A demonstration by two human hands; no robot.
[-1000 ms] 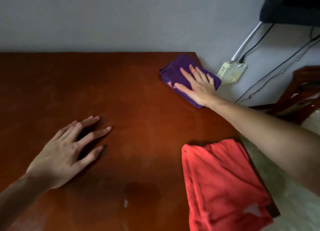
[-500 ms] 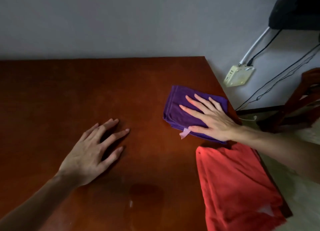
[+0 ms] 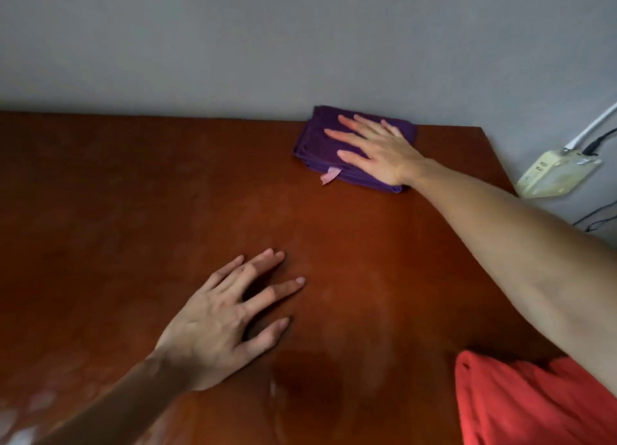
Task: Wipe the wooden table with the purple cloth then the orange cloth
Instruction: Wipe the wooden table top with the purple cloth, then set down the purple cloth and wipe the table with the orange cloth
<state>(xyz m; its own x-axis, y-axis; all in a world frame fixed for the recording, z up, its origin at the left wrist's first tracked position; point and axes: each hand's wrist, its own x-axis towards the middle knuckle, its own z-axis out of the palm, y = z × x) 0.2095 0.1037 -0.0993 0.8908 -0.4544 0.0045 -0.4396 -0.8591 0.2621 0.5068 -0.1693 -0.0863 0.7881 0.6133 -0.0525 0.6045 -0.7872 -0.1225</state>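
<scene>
The right hand (image 3: 377,150) presses flat-fingered on the purple cloth (image 3: 320,144); the folded layers may slip beneath it, against the wall.

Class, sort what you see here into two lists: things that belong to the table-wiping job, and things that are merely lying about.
Belongs to the job:
wooden table
purple cloth, pressed flat by the right hand
orange cloth, at the near right corner
left hand, resting on the table

Just lying about:
power strip by the wall
cables plugged into it
</scene>
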